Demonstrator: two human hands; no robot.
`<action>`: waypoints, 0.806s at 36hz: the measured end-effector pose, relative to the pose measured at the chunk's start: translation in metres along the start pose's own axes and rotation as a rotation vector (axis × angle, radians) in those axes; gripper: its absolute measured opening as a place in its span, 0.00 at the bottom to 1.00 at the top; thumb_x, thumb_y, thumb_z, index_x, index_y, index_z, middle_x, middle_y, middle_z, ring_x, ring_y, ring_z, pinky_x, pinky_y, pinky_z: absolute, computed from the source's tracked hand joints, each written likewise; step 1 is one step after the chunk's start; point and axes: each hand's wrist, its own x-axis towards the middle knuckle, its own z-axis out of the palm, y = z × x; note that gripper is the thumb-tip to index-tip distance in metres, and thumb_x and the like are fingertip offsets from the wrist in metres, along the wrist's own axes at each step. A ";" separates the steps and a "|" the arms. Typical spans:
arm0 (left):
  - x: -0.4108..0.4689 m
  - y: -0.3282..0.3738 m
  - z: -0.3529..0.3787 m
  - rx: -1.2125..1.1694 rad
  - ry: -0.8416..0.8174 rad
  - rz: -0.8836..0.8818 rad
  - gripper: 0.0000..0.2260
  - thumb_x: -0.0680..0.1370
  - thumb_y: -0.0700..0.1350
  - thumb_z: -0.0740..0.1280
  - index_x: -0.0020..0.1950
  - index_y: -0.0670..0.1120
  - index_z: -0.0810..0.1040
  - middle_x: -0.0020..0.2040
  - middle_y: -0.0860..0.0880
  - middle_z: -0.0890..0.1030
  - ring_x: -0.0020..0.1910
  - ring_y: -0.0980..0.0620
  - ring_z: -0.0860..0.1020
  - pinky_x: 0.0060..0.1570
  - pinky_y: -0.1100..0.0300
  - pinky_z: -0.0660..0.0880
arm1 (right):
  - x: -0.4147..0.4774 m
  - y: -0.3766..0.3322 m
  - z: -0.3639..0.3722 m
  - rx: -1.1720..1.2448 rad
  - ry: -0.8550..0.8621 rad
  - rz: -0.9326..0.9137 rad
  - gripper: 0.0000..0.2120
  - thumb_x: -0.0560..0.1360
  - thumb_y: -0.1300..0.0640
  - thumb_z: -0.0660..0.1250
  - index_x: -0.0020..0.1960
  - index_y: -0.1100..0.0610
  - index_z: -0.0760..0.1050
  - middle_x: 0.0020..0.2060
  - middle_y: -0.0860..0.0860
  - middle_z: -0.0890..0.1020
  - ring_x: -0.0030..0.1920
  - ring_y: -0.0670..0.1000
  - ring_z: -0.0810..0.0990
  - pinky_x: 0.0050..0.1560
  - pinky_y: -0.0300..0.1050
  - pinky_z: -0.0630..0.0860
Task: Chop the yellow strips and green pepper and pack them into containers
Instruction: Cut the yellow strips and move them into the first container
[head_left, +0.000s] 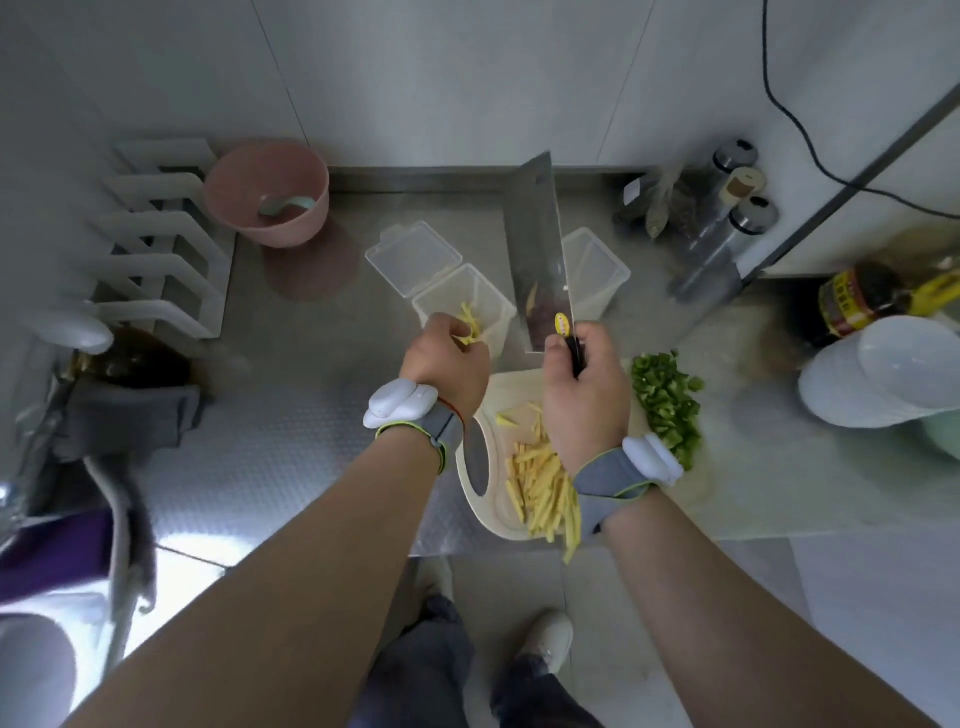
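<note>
We are pinching a few thin yellow strips (470, 332) in our left hand (445, 364), fingers closed on them just over the mouth of a clear tub (467, 304) already holding some strips. Our right hand (584, 384) is clenching a cleaver (537, 249), blade raised ahead of the fingers. More strips are lying on the cutting board (498, 499) below that wrist; diced green pepper (667, 400) is sitting just right.

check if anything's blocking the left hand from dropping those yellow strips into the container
Nothing visible does. The left hand holds a pinch of yellow strips right at the open mouth of the near clear container, whose lid is flipped back. The cleaver, in the right hand, stands off to the right of it.
</note>
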 end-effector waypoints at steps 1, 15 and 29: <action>-0.009 -0.005 0.005 -0.012 -0.008 -0.023 0.08 0.72 0.47 0.63 0.51 0.53 0.73 0.38 0.57 0.76 0.35 0.56 0.74 0.32 0.62 0.67 | -0.007 0.008 -0.009 -0.007 -0.033 0.003 0.04 0.76 0.50 0.62 0.44 0.48 0.69 0.29 0.37 0.77 0.31 0.37 0.75 0.30 0.29 0.65; -0.142 -0.079 0.070 -0.111 -0.076 -0.508 0.08 0.66 0.54 0.60 0.44 0.59 0.72 0.36 0.54 0.78 0.34 0.49 0.79 0.37 0.53 0.79 | -0.085 0.104 -0.098 -0.079 -0.467 0.035 0.05 0.74 0.50 0.66 0.41 0.49 0.71 0.30 0.46 0.78 0.32 0.45 0.73 0.37 0.43 0.71; -0.201 -0.047 0.103 -1.017 -0.327 -1.009 0.11 0.80 0.43 0.55 0.58 0.39 0.70 0.53 0.39 0.79 0.50 0.38 0.79 0.49 0.47 0.77 | -0.079 0.128 -0.142 -0.374 -0.569 -0.025 0.05 0.69 0.44 0.64 0.41 0.43 0.69 0.32 0.40 0.78 0.34 0.43 0.76 0.34 0.42 0.70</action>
